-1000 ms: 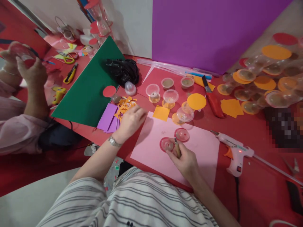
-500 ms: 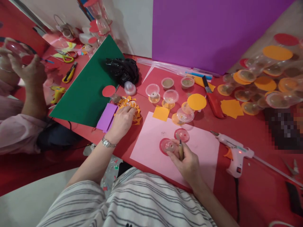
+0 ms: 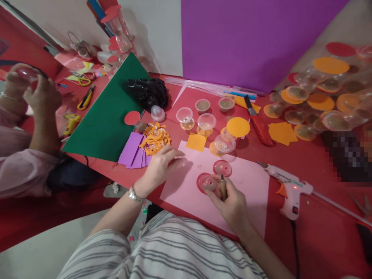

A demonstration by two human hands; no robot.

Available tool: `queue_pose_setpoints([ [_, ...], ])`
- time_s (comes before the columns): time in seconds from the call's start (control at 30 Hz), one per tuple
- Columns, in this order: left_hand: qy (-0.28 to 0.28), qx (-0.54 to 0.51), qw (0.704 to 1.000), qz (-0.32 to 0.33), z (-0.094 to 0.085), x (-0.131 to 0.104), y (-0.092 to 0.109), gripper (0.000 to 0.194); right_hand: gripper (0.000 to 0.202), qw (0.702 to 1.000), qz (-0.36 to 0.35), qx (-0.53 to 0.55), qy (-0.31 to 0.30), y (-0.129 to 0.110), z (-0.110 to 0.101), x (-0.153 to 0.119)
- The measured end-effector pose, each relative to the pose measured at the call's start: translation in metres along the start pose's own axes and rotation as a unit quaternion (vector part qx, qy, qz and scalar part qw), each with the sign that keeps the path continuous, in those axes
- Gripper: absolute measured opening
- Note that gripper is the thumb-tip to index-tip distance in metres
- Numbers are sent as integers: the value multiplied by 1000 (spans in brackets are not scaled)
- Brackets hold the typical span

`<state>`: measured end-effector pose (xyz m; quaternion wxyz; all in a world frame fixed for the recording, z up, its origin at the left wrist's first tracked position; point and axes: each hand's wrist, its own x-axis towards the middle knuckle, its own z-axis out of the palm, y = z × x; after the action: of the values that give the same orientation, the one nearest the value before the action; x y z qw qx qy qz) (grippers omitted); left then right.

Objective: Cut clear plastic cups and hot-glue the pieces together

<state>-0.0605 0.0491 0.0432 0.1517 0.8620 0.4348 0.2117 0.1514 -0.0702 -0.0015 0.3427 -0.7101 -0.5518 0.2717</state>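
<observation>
My right hand pinches the edge of a clear plastic cup on a red disc over the pink sheet. A small wooden-handled tool with a metal tip is held in that same hand. Just behind lies a second clear cup on a red disc. Fingers stretched and holding nothing, my left hand hovers near the sheet's left edge. Beside it are a heap of orange paper scraps and purple paper cards.
Clear cups on orange discs stand behind the sheet, near two cups of sand. A glue gun with a lit red light lies right, its cord trailing. A green board separates a co-worker's hands. Stacked cup pieces rise at right.
My left hand has left the orange scraps and come right and nearer, its fingers now extended over the pink sheet's edge. My right hand has hardly moved.
</observation>
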Motion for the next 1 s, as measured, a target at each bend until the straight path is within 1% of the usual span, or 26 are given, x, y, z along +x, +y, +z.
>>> queue_pose_setpoints([
  [0.03,-7,-42,999,26,4,-3,9,16,44,1000,-1,-3,2,0,-1,1],
  [0.1,-17,-85,994,73,14,-9,25,18,43,1000,-1,-11,6,-1,-2,1],
  [0.17,-12,-85,993,79,23,-15,37,22,44,1000,2,-17,7,-1,-2,2],
  [0.23,-5,-62,994,87,32,-19,44,25,46,1000,10,-23,10,-1,-2,1],
  [0.33,11,-33,993,116,39,-24,46,24,46,999,18,-36,9,1,0,0],
  [0.5,20,29,984,176,41,-28,47,20,45,998,25,-58,10,7,4,-2],
  [0.63,22,60,979,195,43,-27,49,23,42,997,28,-70,6,11,5,-4],
  [0.73,25,64,979,192,47,-24,51,27,40,997,25,-71,1,10,6,-4],
  [0.83,43,62,983,166,47,-20,49,27,37,998,10,-63,-1,7,5,-3],
  [0.93,60,88,988,111,38,-19,36,27,37,999,-8,-50,5,3,4,-2],
  [1.0,52,120,990,56,28,-21,21,27,37,999,-13,-44,6,2,3,-2],
])
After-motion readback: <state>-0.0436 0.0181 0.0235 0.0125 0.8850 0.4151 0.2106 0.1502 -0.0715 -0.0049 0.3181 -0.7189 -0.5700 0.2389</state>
